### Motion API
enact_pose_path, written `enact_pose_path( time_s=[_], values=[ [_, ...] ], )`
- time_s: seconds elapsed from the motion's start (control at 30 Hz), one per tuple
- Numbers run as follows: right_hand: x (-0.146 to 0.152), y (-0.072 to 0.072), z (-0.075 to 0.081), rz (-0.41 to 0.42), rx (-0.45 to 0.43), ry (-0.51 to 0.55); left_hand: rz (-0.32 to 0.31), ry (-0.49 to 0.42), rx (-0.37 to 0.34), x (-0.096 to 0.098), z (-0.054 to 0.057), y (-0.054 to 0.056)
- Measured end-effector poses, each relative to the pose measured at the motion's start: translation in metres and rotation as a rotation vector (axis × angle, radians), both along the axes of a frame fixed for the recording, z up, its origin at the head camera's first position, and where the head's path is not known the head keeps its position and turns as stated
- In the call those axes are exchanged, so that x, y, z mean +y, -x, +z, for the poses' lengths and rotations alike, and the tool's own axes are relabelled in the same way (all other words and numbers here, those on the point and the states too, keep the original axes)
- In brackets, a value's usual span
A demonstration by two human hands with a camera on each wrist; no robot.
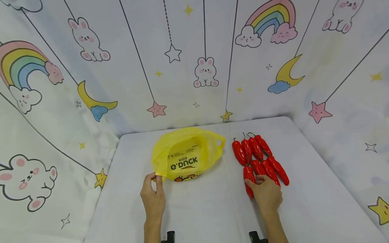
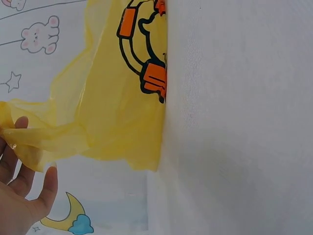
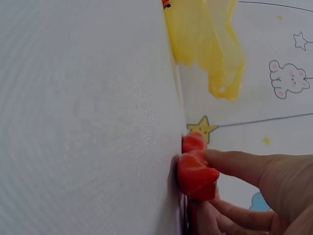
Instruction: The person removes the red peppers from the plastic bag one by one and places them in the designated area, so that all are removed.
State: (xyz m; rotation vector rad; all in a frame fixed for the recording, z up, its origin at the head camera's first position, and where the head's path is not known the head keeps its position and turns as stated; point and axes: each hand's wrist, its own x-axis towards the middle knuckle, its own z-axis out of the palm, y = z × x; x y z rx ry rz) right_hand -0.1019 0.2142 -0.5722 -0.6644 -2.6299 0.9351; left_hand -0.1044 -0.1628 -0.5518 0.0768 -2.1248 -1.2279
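Observation:
A yellow plastic bag (image 1: 209, 153) with a duck print stands with its mouth spread wide on the table. My left hand (image 1: 154, 195) pinches its near left corner between thumb and fingers; in the left wrist view the film bunches at the fingertips (image 2: 22, 122). To the right lie several glossy red chili peppers (image 1: 239, 152) in two rows, with thin dark stems on the far row. At the near left of this group, my right hand (image 1: 268, 195) grips one red chili pepper (image 1: 249, 173), thumb on its left side and fingers on its right.
A white cloth covers the table (image 1: 206, 216). Behind and beside it hangs a backdrop (image 1: 188, 91) printed with rabbits, stars and rainbows. Between the bag and the peppers runs a strip of white cloth. Black wrist straps (image 1: 171, 236) show at the bottom edge.

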Motion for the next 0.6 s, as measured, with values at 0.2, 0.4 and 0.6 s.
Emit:
enact_pose_path(
  time_s=[0.2,0.4,0.6],
  values=[
    [0.005,-0.003,0.004,-0.012,-0.024,0.002,-0.003,-0.023,-0.019,0.002,-0.001,-0.001],
    [0.010,-0.003,0.011,-0.041,0.057,-0.010,-0.010,0.000,0.010,0.004,-0.001,-0.005],
    [0.013,0.000,0.019,-0.024,0.191,-0.024,0.010,0.088,0.126,0.004,0.004,-0.015]
  ],
)
